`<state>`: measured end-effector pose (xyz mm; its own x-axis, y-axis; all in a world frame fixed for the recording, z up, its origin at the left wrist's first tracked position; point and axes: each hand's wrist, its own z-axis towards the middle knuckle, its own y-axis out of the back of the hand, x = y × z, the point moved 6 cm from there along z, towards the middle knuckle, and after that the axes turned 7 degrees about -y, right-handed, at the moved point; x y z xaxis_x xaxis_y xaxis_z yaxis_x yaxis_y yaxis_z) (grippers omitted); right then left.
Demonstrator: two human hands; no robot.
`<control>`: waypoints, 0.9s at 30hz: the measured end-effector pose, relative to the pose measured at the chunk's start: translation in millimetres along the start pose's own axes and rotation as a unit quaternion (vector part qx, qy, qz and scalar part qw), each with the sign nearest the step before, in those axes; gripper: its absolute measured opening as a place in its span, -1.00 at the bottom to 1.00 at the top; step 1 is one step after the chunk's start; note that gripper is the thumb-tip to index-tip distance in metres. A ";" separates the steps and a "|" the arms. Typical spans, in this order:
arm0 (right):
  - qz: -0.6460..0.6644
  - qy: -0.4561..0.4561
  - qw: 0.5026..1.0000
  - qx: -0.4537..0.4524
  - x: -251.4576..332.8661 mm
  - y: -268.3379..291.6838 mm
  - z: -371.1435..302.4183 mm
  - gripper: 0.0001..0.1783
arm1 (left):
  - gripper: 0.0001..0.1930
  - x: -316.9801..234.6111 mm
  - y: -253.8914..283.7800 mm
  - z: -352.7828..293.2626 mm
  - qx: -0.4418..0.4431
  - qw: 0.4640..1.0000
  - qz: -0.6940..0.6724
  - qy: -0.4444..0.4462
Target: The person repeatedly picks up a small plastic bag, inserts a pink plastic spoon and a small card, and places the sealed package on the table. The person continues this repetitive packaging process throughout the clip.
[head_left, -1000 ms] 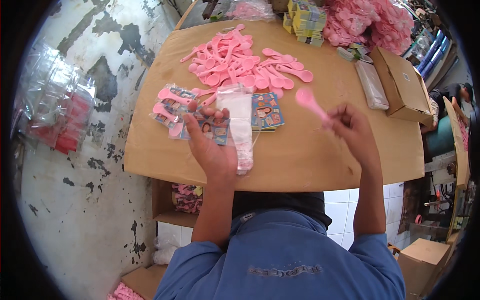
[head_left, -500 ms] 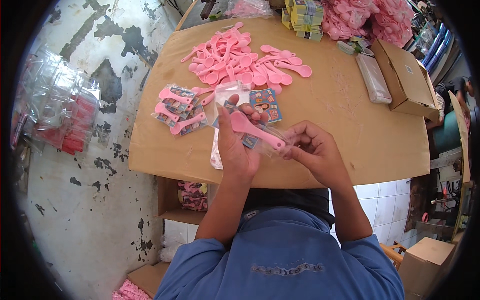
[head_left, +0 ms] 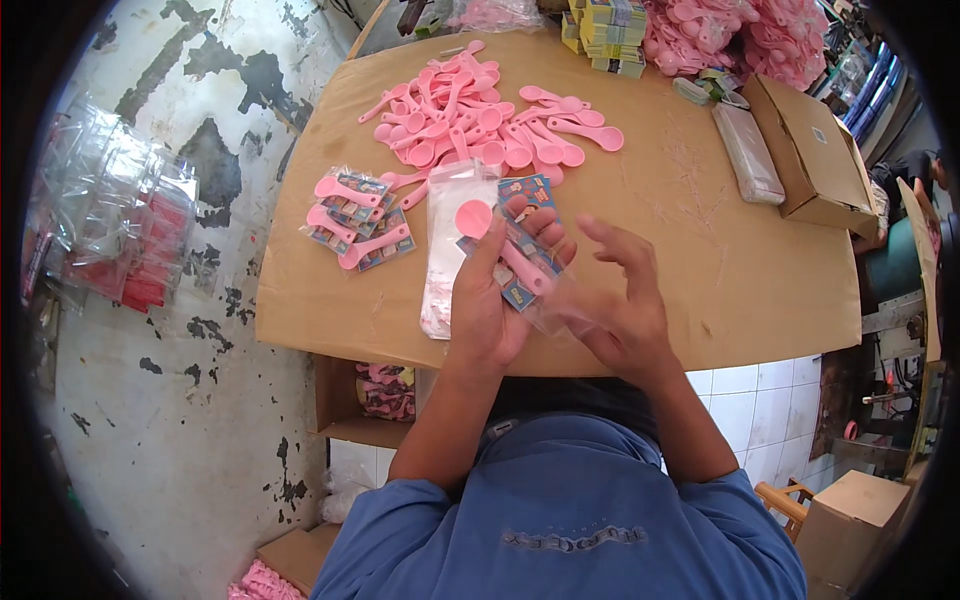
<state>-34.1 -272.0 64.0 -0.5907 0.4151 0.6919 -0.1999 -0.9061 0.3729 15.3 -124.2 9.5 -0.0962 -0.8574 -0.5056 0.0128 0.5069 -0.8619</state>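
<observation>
My left hand [head_left: 487,312] is closed around a clear plastic bag with a pink measuring spoon [head_left: 522,265] and a blue printed card [head_left: 518,294] in it. The spoon's round bowl points up and left. At the bag's lower right end, my right hand [head_left: 638,305] has its fingers apart, its thumb side smeared by motion. Beneath my left hand lies a stack of clear empty bags [head_left: 450,230], with a pile of blue printed cards [head_left: 533,190] beside it. To the left sit several bagged spoons with cards [head_left: 375,245].
A large heap of loose pink spoons [head_left: 455,110] covers the table's far middle. Yellow printed bundles [head_left: 612,35] and bulging bags of spoons [head_left: 700,30] stand at the back. A cardboard box [head_left: 810,150] is at the right edge, beside a clear-wrapped pack [head_left: 748,150].
My right hand has drawn back from the bag's end and its fingers have spread. My left hand has shifted slightly right with the bagged spoon, which now tilts more steeply.
</observation>
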 end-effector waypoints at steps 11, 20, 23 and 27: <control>-0.101 0.027 0.992 0.071 -10.0 12.9 22.7 -0.76 | -0.48 -0.1 -23.3 -1.8 0.075 0.990 -0.049 0.111; 0.086 0.066 0.988 0.113 0.2 14.8 26.7 -0.52 | -0.38 -1.9 -10.1 -5.2 0.074 0.994 0.052 0.067; 0.178 -0.146 0.969 0.085 -11.8 17.7 16.2 -0.50 | -0.35 -15.1 -22.9 -8.7 0.129 0.981 0.141 0.022; 0.314 -0.316 0.889 0.106 -25.5 1.7 2.3 -0.39 | -0.50 -6.9 -25.1 -19.5 0.168 0.952 0.257 0.009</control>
<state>-17.6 -284.0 48.4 0.0370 -0.1429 0.9890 0.2046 -0.9677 -0.1475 -3.8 -129.3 35.4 -0.0088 -0.5002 -0.8659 0.3794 0.7995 -0.4657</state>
